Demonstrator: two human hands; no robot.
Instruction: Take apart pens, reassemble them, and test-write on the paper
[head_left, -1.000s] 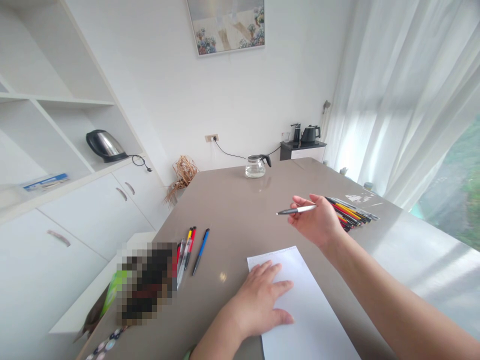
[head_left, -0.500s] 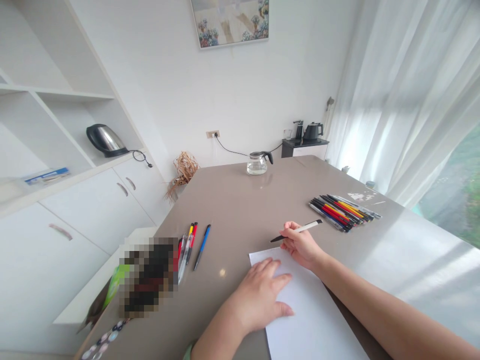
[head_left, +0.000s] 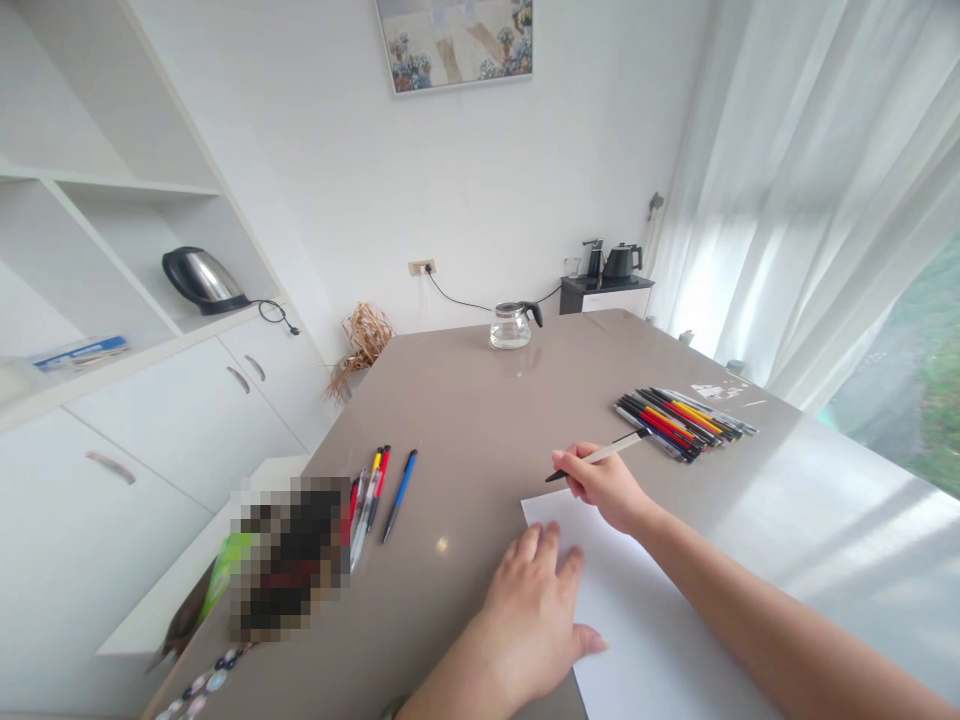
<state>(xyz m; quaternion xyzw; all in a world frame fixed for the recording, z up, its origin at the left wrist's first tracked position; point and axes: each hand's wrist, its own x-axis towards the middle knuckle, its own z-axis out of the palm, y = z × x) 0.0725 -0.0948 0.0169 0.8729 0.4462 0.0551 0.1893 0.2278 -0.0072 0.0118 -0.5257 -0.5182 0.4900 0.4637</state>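
My right hand (head_left: pixel 609 488) grips a white pen with a black tip, a ballpoint pen (head_left: pixel 604 452) by its look, held above the far edge of the white paper (head_left: pixel 652 625). The tip points left and appears just off the sheet. Spread fingers of my left hand (head_left: pixel 536 612) lie flat on the paper's left edge. To the left, a blue pen (head_left: pixel 400 496) lies alone, beside several red, yellow and clear pens (head_left: pixel 369 500). A larger pile of pens (head_left: pixel 682 424) lies to the right, beyond my right hand.
A glass pot (head_left: pixel 511 328) with a black handle stands at the table's far end. At the table's left edge are a blurred-out item (head_left: pixel 292 560) and a beaded strap (head_left: pixel 202 684). A steel kettle (head_left: pixel 202 280) sits on the left shelf.
The paper has shifted to the right under my left hand, and its far corner has turned slightly. My right hand still holds the pen, now a little farther from the sheet.
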